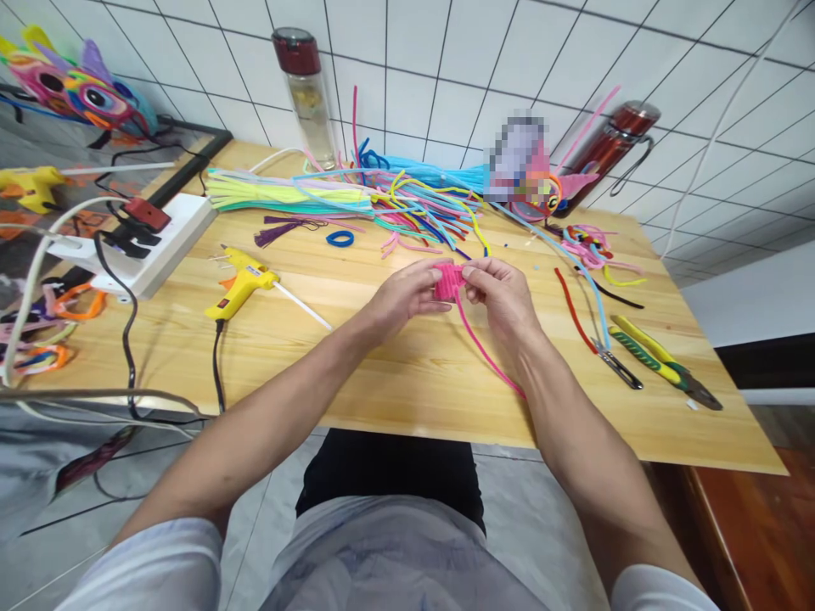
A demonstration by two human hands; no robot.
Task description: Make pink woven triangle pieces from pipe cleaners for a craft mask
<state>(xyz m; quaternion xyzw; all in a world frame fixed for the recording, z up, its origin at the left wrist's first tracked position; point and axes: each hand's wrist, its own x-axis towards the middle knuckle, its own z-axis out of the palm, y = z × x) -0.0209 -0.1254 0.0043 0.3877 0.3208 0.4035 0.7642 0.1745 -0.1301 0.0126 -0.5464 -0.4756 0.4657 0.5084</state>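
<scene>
Over the wooden table (pixel 395 382), the left hand (pixel 407 293) and right hand (pixel 500 293) grip opposite edges of the pink bundle (pixel 448 283). Step in hand: apparently shaping; further winding would require a firm pinch and an untangled tail (pixel 476 338).

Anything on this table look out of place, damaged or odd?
Yes: a blocky pixelated patch at the back, left of the red flask, hides part of what stands there. I see no spill or breakage; the pink piece held by the left hand and right hand looks tidy.
</scene>
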